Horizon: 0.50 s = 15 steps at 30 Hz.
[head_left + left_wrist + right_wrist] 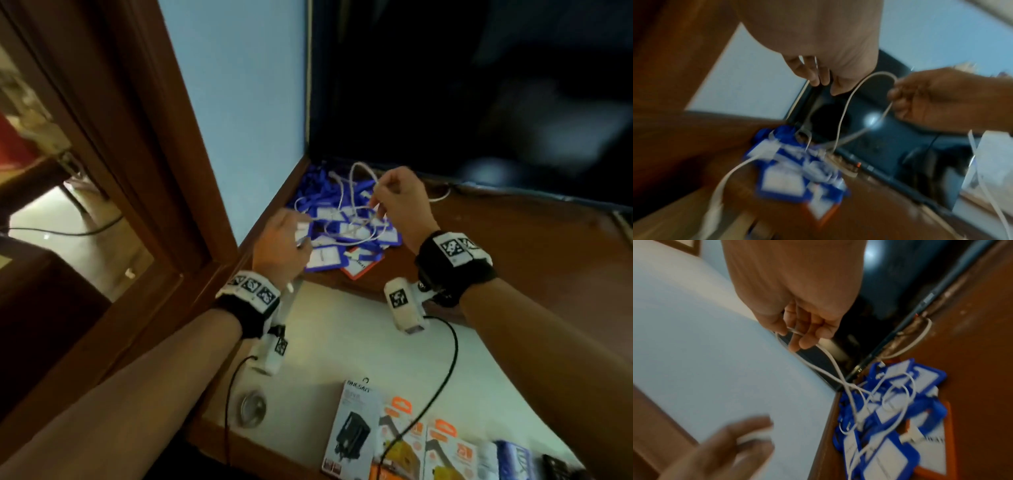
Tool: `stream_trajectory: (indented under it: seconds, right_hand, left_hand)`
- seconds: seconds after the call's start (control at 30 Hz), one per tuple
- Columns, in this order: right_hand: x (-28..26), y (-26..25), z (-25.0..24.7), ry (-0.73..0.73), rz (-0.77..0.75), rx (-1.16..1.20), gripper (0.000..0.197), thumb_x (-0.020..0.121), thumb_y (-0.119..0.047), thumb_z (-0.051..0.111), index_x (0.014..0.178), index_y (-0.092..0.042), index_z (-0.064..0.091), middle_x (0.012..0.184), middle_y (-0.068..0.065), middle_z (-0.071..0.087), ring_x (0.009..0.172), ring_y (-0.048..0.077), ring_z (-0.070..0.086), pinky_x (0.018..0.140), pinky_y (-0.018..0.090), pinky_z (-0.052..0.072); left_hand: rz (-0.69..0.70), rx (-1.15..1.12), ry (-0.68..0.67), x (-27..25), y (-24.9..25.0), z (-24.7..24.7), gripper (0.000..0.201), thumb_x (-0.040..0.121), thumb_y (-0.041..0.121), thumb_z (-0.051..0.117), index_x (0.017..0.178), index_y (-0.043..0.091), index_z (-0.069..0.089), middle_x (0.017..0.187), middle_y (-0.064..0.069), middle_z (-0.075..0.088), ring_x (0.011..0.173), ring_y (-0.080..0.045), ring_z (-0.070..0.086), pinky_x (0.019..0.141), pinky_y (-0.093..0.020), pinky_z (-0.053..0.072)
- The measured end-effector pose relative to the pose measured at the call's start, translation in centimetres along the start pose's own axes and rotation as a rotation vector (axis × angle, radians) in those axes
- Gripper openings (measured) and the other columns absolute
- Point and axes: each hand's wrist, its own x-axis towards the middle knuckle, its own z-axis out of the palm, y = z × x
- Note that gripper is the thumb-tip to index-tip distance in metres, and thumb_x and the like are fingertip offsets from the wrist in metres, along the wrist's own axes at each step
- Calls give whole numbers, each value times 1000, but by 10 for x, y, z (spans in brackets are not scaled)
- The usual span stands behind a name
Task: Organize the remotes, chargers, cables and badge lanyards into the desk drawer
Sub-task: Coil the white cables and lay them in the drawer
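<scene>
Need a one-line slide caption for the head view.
Both hands, left and right, lift a white cable off blue badge holders.

Brown wooden desk (513,246), heap of blue badge holders (346,229) in its corner, white cable (356,205) tangled on top

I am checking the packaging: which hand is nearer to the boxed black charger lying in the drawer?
Left. The left hand is above the boxed black charger, over the badge pile's left edge; the right hand is higher and further right.
</scene>
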Motion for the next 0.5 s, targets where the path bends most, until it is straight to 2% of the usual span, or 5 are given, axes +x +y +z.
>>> stream_trajectory:
  seconds: [0.1,0.17,0.27,0.33,0.5]
  right_hand:
    - [3,-23,-15,13,-116,-121,19,88,-6,58,78,-21,52,72,11,63,57,17,55,57,36,49]
    - [3,-38,-23,37,-167,-149,13,87,-8,62,82,-17,55,73,7,63,62,16,55,62,36,48]
    - [2,-65,-46,129,-225,-104,11,86,-8,64,83,-16,56,70,-1,58,63,13,53,61,33,46]
    - [-1,-78,-67,170,-241,-75,11,86,-7,63,84,-14,56,72,1,57,64,14,53,62,32,46]
    - [-9,-84,-123,337,-162,53,10,86,-1,61,81,-10,58,72,5,56,65,14,51,61,26,44]
  left_hand:
    - [173,-60,65,64,46,-12,59,73,16,70,129,13,52,131,-10,51,120,-28,49,102,-36,40]
    - [204,-168,18,94,77,-15,70,73,18,77,136,13,46,134,-9,52,124,-21,47,105,-32,38]
    - [177,-337,-256,119,113,-12,44,77,17,77,119,17,62,106,3,69,101,-5,61,95,-28,47]
    - [208,-277,-420,121,126,-6,13,86,17,68,98,20,71,80,6,74,84,-8,68,84,-29,51]
    - [137,-140,-496,131,104,13,18,95,25,57,84,23,71,57,3,68,62,-29,62,59,-30,48]
